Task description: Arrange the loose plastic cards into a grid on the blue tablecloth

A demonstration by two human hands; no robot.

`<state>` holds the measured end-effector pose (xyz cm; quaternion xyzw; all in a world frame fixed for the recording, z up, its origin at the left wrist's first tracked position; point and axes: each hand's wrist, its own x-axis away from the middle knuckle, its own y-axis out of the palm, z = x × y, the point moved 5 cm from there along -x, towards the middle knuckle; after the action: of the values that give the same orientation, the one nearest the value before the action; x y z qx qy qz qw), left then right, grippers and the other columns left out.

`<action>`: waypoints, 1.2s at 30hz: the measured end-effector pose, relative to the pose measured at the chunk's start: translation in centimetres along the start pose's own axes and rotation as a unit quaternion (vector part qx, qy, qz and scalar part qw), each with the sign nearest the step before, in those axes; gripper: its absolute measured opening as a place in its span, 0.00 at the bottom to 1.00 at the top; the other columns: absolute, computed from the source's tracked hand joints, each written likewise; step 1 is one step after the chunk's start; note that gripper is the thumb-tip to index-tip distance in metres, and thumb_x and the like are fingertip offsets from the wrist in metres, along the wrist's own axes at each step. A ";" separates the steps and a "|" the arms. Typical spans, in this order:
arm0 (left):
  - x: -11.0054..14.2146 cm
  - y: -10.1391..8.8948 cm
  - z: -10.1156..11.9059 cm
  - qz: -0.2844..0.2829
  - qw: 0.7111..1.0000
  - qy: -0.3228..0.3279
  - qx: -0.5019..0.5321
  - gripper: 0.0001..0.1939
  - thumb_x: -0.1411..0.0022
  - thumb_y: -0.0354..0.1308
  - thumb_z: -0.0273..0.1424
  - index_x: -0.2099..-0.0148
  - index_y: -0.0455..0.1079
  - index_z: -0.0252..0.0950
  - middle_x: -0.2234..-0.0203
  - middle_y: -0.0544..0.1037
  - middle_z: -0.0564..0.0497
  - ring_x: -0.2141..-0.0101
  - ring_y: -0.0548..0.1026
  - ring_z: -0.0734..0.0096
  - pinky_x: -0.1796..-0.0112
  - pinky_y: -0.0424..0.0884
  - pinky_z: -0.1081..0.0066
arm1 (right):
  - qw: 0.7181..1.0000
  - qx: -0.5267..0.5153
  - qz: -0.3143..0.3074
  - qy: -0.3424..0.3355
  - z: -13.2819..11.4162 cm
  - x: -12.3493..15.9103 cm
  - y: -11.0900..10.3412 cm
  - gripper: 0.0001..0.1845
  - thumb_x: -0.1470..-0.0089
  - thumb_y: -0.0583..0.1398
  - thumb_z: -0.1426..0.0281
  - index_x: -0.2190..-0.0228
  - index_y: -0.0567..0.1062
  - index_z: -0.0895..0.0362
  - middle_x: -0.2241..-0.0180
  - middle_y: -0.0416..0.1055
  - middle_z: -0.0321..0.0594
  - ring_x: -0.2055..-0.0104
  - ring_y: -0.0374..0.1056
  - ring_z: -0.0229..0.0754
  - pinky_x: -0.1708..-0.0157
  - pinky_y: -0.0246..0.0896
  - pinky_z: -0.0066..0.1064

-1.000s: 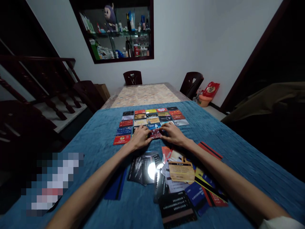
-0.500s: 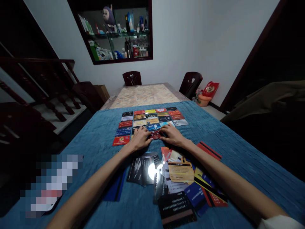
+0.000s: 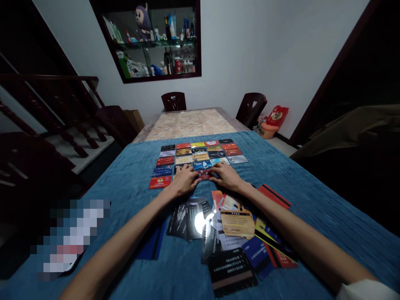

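Just nearside of the blue card (image 3: 203,165), the dark red card (image 3: 204,175) lies, long axis crosswise, between left hand (image 3: 186,179) and right hand (image 3: 227,176), both at its ends; each grip curled, pinch unclear.

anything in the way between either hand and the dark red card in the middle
Nothing visible is. The left hand and right hand appear to reach its opposite side edges directly. The blue card lies just beyond its far edge, and the loose cards lie nearer the person, outside both gaps.
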<state>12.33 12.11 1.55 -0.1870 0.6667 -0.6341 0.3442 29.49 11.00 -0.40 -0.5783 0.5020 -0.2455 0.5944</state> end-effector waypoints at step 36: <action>13.2 -4.6 -2.0 0.009 0.998 -0.061 -0.008 0.10 0.34 0.55 0.34 0.53 0.73 0.38 0.57 0.77 0.46 0.53 0.69 0.56 0.54 0.62 0.54 | 0.991 -0.030 0.036 -0.126 -5.9 0.5 -3.0 0.12 0.40 0.60 0.67 0.54 0.78 0.53 0.56 0.75 0.45 0.54 0.61 0.49 0.57 0.56 0.41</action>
<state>0.97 3.93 3.08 -0.2221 0.6509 -0.6133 0.3884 25.29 7.33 3.24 -0.6042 0.4503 -0.1338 0.6436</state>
